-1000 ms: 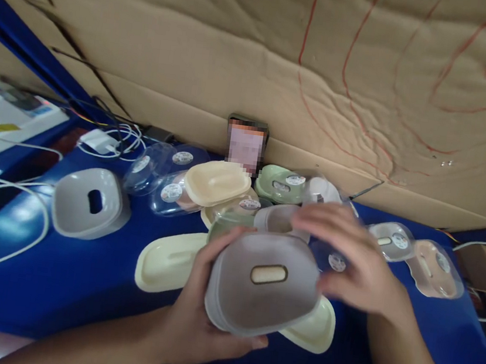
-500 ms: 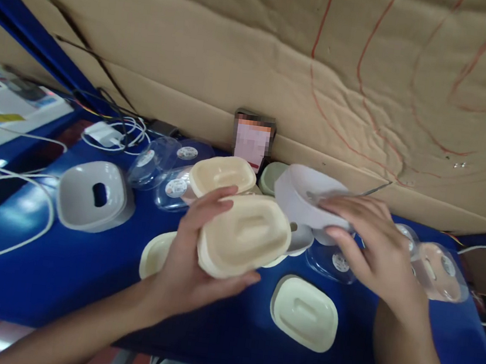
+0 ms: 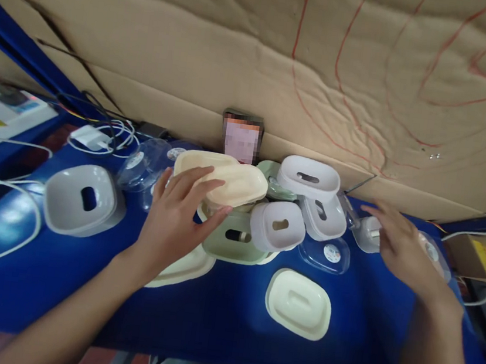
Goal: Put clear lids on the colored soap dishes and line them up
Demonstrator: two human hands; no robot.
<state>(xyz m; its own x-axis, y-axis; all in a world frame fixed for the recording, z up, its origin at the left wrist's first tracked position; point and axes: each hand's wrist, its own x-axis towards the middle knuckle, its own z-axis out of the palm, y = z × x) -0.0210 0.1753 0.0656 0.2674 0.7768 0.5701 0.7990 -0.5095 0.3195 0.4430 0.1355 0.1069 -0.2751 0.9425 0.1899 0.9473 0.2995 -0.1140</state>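
Observation:
My left hand (image 3: 181, 216) is at the pile's left side, fingers spread over the near edge of a cream lid (image 3: 245, 185). The thumb sits below that edge, and the lid rests on the stacked pieces. Underneath are another cream lid (image 3: 193, 158) and a green box with a slot (image 3: 222, 244). A white slotted box (image 3: 279, 225) stands beside them. On the right, my right hand (image 3: 407, 246) is raised with fingers apart and nothing in them, closest to a small translucent container (image 3: 367, 235). Two white slotted boxes, one upper (image 3: 309, 178) and one lower (image 3: 325, 216), lie left of it.
A cream lid (image 3: 299, 304) lies near the front of the blue table (image 3: 207, 331). Stacked grey-white boxes (image 3: 81, 203) stand at left, by a white cable (image 3: 38, 222). Clear covers (image 3: 325, 254) lie around the pile. A phone (image 3: 242, 137) leans on the cardboard wall (image 3: 172, 67).
The white box that my right hand held now lies atop the pile at back right, and that hand has moved right. My left hand has carried the cream lid back onto the pile and loosened.

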